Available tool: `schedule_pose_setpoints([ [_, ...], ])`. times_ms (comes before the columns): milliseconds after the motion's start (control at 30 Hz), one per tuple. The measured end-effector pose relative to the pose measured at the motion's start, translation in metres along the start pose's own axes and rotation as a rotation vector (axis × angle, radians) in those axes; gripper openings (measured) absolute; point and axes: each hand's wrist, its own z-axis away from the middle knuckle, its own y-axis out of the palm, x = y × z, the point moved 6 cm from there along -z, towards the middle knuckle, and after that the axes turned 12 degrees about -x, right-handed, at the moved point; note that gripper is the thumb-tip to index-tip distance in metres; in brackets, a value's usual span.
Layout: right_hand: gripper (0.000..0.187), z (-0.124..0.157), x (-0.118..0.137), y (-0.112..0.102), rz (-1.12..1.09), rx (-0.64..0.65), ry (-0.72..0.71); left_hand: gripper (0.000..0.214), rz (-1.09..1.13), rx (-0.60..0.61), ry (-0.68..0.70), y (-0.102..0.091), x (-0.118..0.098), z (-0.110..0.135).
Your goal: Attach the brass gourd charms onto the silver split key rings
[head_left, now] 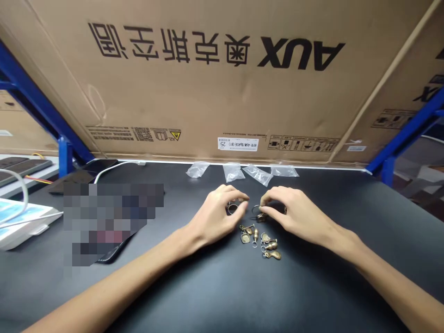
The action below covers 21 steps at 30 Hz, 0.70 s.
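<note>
My left hand [222,210] curls its fingers and thumb around a metal key ring [232,209], which shows in the gap between them. Close to its right, my right hand [296,212] pinches another key ring [255,209] with small dark metal pieces hanging by it; the fingers partly hide these. In front of both hands lie several small bronze-coloured charms: a gourd-shaped charm [255,234] with a ring, a dustpan-shaped charm [245,237], a second gourd-shaped charm [271,246] and a flat rounded charm [275,255].
Several clear plastic bags [233,172] lie along the back of the black table [194,296]. A large cardboard box [222,101] stands behind, between blue metal posts [65,155]. At left are a blurred-out item [111,222], a white cable [118,165] and a white box [27,222].
</note>
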Motion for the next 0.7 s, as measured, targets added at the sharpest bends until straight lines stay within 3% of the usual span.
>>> schedule_pose_setpoints([
  [100,0.014,0.0,0.009,-0.006,-0.105,-0.095,0.027,0.015,0.16,0.032,-0.109,0.002,-0.005,0.001],
  [233,0.019,0.001,0.013,-0.007,-0.197,-0.151,0.067,0.015,0.236,-0.019,-0.229,-0.001,-0.002,0.001],
  [400,0.029,0.003,0.016,0.001,-0.239,-0.164,0.089,0.019,0.433,-0.047,-0.379,-0.001,0.001,0.002],
  [533,0.022,0.006,0.018,0.009,-0.238,-0.169,0.108,0.023,0.609,-0.009,-0.526,0.005,0.002,0.004],
  [700,0.018,0.006,0.018,0.012,-0.33,-0.182,0.144,0.029,0.638,0.022,-0.632,0.007,0.003,0.006],
])
